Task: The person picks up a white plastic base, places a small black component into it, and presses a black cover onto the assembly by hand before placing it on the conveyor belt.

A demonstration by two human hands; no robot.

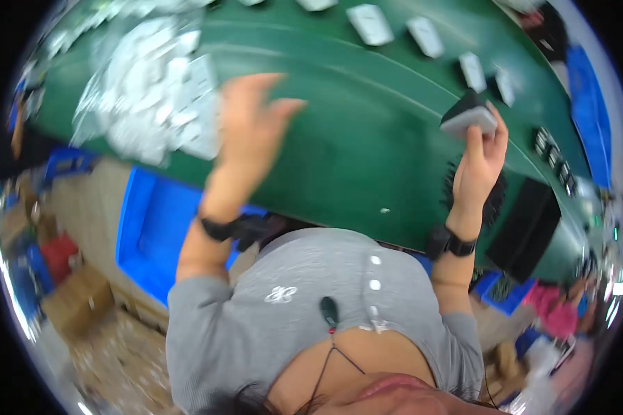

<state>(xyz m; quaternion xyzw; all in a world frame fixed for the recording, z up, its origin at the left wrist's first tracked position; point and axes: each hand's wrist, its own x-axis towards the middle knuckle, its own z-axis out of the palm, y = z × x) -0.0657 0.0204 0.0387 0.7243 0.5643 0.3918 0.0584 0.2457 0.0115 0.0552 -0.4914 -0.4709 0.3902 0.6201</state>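
My left hand (249, 128) hovers over the green table at the left, thumb and fingers apart, with nothing visible in it. Close beside it lies a clear plastic bag (145, 83) full of white pieces. My right hand (481, 166) grips a small block-shaped part (469, 123), black on its far side and light grey on its near side, held above the right part of the table. Below that wrist is a cluster of small black spiky pieces (495, 200), partly hidden by the hand. The left hand is slightly blurred.
Several white box-shaped parts (424, 37) stand in a curved row along the far side of the green table (339, 152). A black rectangular slab (526, 225) lies at the right, with small dark pieces (554, 155) beyond it. A blue bin (152, 228) sits below the table's left edge.
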